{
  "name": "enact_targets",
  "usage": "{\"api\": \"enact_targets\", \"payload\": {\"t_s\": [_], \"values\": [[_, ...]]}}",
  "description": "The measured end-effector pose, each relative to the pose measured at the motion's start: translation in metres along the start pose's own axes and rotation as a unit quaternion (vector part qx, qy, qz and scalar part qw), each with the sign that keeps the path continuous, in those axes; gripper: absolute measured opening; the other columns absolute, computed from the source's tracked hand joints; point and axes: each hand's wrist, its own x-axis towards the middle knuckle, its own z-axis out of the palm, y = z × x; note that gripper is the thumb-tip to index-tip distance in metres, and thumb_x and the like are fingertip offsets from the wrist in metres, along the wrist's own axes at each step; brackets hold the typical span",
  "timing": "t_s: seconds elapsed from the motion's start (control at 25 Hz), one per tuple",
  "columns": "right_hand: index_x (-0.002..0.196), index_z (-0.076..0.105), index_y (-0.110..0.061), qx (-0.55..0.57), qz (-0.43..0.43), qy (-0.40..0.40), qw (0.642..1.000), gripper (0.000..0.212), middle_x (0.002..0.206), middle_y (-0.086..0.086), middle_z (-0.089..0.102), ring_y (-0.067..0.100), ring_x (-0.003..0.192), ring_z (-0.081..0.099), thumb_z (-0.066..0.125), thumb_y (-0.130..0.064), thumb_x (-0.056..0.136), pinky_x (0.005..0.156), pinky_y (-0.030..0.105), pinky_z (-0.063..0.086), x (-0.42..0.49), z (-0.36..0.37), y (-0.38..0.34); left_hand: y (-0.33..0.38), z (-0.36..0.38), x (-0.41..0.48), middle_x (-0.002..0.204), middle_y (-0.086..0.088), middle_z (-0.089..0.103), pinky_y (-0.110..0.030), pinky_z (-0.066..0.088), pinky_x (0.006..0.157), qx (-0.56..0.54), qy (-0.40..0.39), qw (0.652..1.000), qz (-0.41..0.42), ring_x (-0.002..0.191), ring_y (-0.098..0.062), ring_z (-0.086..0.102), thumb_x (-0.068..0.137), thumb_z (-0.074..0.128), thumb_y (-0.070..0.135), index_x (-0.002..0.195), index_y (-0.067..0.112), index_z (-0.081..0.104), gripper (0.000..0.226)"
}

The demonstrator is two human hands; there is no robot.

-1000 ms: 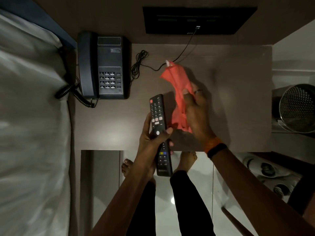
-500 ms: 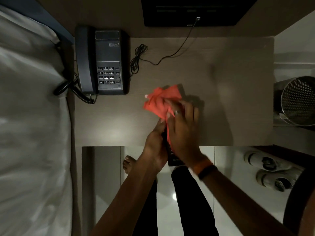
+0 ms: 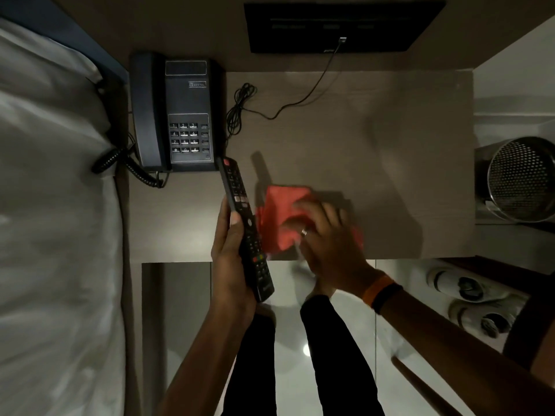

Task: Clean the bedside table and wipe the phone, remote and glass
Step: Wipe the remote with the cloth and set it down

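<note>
My left hand (image 3: 229, 256) grips a long black remote (image 3: 245, 232) by its middle, buttons up, its top end close to the phone's lower right corner. My right hand (image 3: 326, 238) presses a red cloth (image 3: 280, 216) flat on the brown bedside table (image 3: 390, 163), just right of the remote; the hand is blurred. A dark corded phone (image 3: 177, 114) with a keypad sits at the table's back left, its coiled cord hanging off the left side. No glass is in view.
A thin black cable (image 3: 270, 109) runs from a dark wall panel (image 3: 342, 24) across the back of the table. A white bed (image 3: 51, 220) lies on the left. A perforated metal bin (image 3: 521, 178) and white shoes (image 3: 468, 298) are on the right.
The cloth, which covered the remote half a second ago, has come off to the right onto the table. The remote is uncovered and shifted left toward the phone.
</note>
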Motion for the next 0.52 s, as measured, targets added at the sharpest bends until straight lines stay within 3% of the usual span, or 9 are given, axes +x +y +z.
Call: {"api": "enact_targets", "payload": {"t_s": [0.08,0.12,0.2,0.28,0.32,0.36,0.44,0.52], "values": [[0.134,0.062,-0.034,-0.005,0.014,-0.122,0.992,0.042,0.158,0.001,0.043,0.027,0.146,0.037,0.051,-0.024,0.094,0.114,0.053,0.033,-0.016,0.01,0.001,0.002,0.014,0.011,0.123,0.0,0.072,-0.034,0.061,0.086,0.021,0.007,1.0,-0.003,0.099,-0.009,0.072,0.101,0.05,0.036,0.148,0.042,0.047,0.048],[0.134,0.063,-0.032,0.027,0.031,-0.112,0.993,0.042,0.159,-0.001,0.042,0.024,0.149,0.034,0.053,-0.026,0.094,0.118,0.054,0.029,-0.017,0.011,0.0,-0.001,0.023,0.016,0.119,0.002,0.073,-0.035,0.063,0.086,0.034,0.004,0.999,-0.006,0.097,-0.007,0.074,0.101,0.051,0.033,0.149,0.042,0.046,0.049],[0.127,0.068,-0.027,0.181,0.129,0.004,0.975,0.037,0.148,-0.011,0.054,0.011,0.141,0.044,0.052,-0.035,0.095,0.119,0.044,0.034,-0.01,-0.001,-0.004,-0.009,0.046,0.026,0.118,-0.001,0.072,-0.036,0.064,0.087,0.059,-0.013,0.998,-0.007,0.098,-0.01,0.076,0.103,0.054,0.026,0.15,0.04,0.044,0.05],[0.13,0.066,-0.029,0.385,0.247,0.104,0.883,0.038,0.126,-0.031,0.063,-0.009,0.123,0.057,0.05,-0.044,0.098,0.108,0.019,0.045,0.0,-0.023,-0.004,-0.015,0.078,0.036,0.124,-0.007,0.069,-0.041,0.06,0.096,0.088,-0.038,0.995,-0.001,0.108,-0.019,0.073,0.1,0.059,0.021,0.151,0.035,0.044,0.055],[0.133,0.063,-0.028,0.462,0.278,0.117,0.834,0.039,0.119,-0.033,0.066,-0.011,0.118,0.061,0.053,-0.043,0.099,0.101,0.011,0.048,0.004,-0.034,0.001,-0.017,0.097,0.041,0.122,-0.006,0.069,-0.039,0.06,0.096,0.09,-0.051,0.995,0.005,0.108,-0.019,0.072,0.1,0.06,0.018,0.15,0.032,0.044,0.054],[0.137,0.062,-0.024,0.498,0.294,0.124,0.806,0.038,0.121,-0.026,0.069,-0.008,0.117,0.064,0.055,-0.037,0.102,0.099,0.011,0.051,0.01,-0.044,0.01,-0.019,0.115,0.046,0.119,-0.004,0.07,-0.034,0.061,0.094,0.089,-0.062,0.994,0.012,0.106,-0.017,0.072,0.102,0.058,0.016,0.148,0.03,0.045,0.05],[0.139,0.06,-0.014,0.492,0.315,0.143,0.799,0.038,0.129,-0.001,0.071,0.006,0.119,0.067,0.055,-0.025,0.104,0.102,0.021,0.054,0.019,-0.06,0.04,-0.018,0.15,0.058,0.116,-0.002,0.07,-0.025,0.06,0.089,0.118,-0.07,0.99,0.04,0.103,-0.013,0.071,0.106,0.051,0.013,0.146,0.025,0.047,0.042],[0.138,0.06,-0.008,0.478,0.332,0.145,0.8,0.037,0.127,0.007,0.072,0.007,0.113,0.069,0.056,-0.019,0.103,0.097,0.018,0.056,0.032,-0.069,0.073,-0.02,0.174,0.073,0.124,-0.012,0.069,-0.033,0.058,0.097,0.171,-0.058,0.981,0.07,0.112,-0.026,0.068,0.107,0.047,0.007,0.145,0.015,0.051,0.039]]}}
